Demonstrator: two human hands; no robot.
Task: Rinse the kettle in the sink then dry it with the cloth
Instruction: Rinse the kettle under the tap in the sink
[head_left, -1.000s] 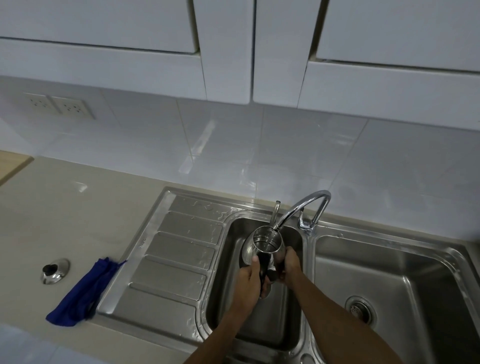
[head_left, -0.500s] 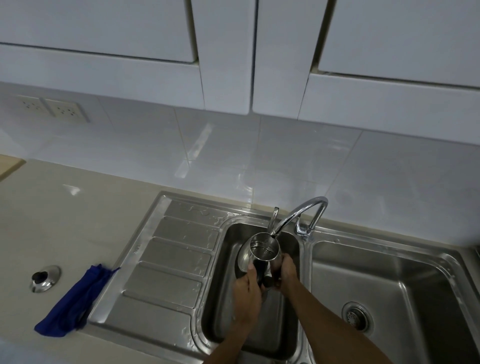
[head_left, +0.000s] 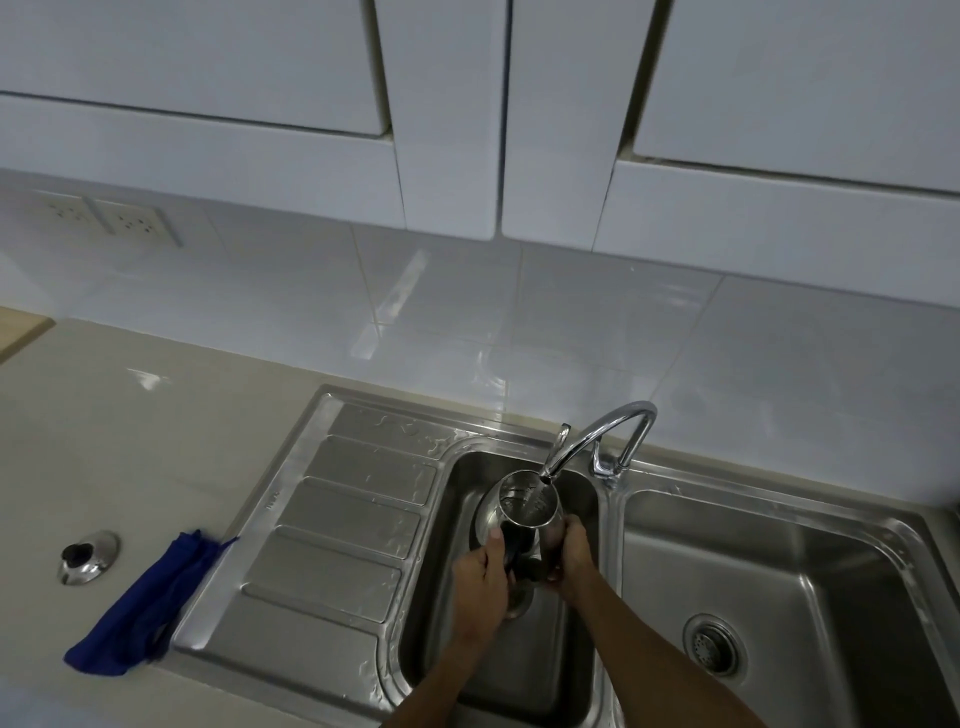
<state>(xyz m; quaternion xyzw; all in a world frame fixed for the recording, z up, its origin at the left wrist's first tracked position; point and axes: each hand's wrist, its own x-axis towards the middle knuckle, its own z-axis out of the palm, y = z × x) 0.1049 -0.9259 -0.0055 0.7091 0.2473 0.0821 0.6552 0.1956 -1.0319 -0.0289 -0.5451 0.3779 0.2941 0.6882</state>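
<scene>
A steel kettle (head_left: 524, 506) with no lid is held upright over the left basin of the sink (head_left: 467, 649), its open mouth right under the tap spout (head_left: 587, 441). My left hand (head_left: 480, 577) grips the kettle's dark handle on the near side. My right hand (head_left: 571, 556) clasps the kettle's right wall. A blue cloth (head_left: 145, 608) lies crumpled on the counter, left of the drainboard. The kettle's steel lid (head_left: 85, 556) with a black knob rests on the counter further left.
The ribbed drainboard (head_left: 332, 535) is wet. A second, larger basin (head_left: 779, 597) with a drain lies to the right. White wall cupboards (head_left: 447, 119) hang overhead, and wall sockets (head_left: 111, 221) sit at the far left on the tiles.
The kettle stays under the tap with both hands on it; its mouth has shifted slightly closer beneath the spout. My head has tipped up a little.
</scene>
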